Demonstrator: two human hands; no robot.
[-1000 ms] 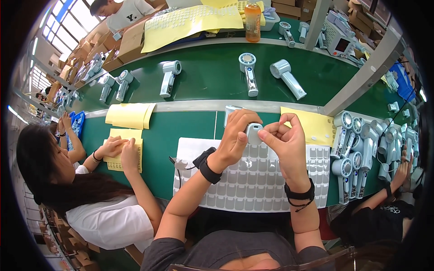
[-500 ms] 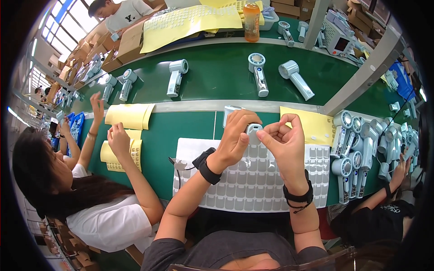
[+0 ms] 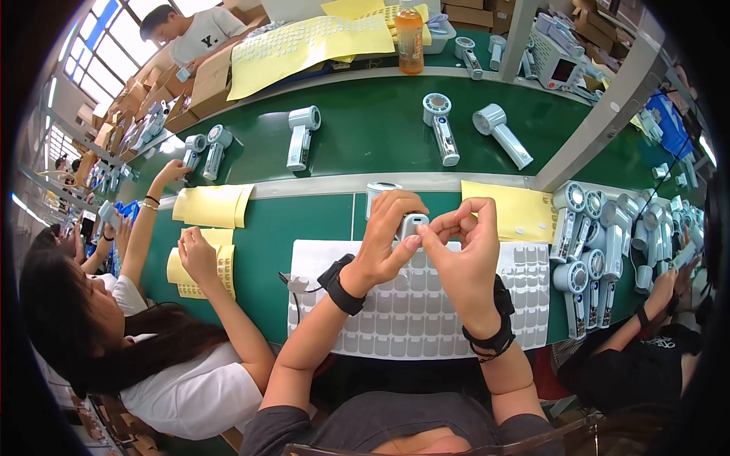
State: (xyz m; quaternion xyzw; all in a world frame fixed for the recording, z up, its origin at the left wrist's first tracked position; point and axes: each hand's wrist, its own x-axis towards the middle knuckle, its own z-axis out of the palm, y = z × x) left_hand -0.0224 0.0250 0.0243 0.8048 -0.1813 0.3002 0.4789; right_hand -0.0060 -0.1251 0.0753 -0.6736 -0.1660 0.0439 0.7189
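Note:
My left hand (image 3: 390,239) is wrapped round a pale blue handheld fan (image 3: 414,222). The fan's handle end, with a dark slot in it, points toward me, while part of its round head shows beyond my fingers. At that end my right hand (image 3: 464,251) has thumb and forefinger pinched together, the thumb tip against the handle. Whether a small piece is between those fingertips I cannot make out. Beneath both hands lies a white sheet of grey rounded stickers (image 3: 395,319), partly covered by my wrists.
Several fans, one of them a pale fan (image 3: 304,137), lie along the green belt (image 3: 365,114) ahead. More are piled in a fan heap (image 3: 589,251) at right, beside a yellow sheet (image 3: 509,213). A co-worker (image 3: 182,365) sits close on my left. A metal post (image 3: 608,129) slants at right.
The handle end has tipped so that its slotted face shows more, and my right fingers stay at it. The left co-worker's far hand has reached a fan on the belt.

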